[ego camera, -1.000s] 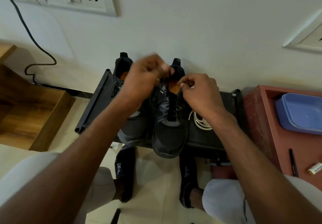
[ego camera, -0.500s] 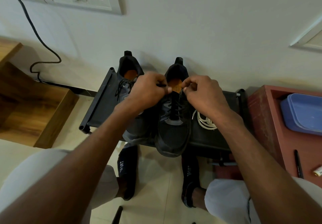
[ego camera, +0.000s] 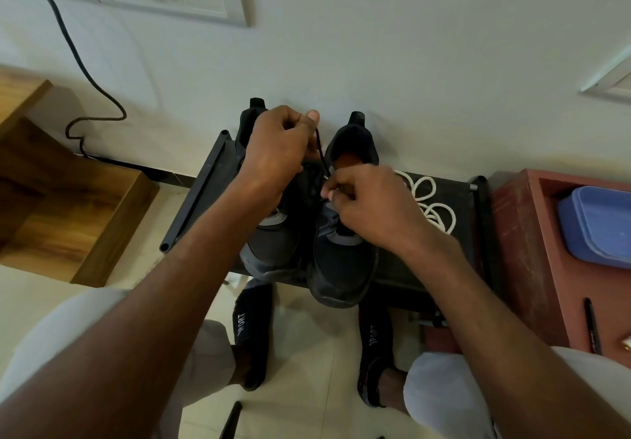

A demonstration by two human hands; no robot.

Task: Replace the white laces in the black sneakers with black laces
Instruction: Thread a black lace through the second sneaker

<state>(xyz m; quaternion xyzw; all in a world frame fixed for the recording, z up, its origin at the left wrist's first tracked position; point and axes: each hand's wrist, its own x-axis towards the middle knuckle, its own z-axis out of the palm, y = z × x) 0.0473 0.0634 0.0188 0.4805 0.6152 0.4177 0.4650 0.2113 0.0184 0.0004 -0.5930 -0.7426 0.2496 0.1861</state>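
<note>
Left sneaker seemingly mostly hidden by hand.

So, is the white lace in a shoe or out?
Out: the white lace lies coiled on the black rack, beside the right shoe.

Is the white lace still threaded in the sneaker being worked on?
No, the white lace lies loose in coils on the black rack, right of the sneaker, apart from it.

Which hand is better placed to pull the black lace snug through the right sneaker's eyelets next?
Left. The left hand already pinches the black lace raised above the right sneaker, so it can likely pull; the right hand pinches down at the eyelets.
</note>
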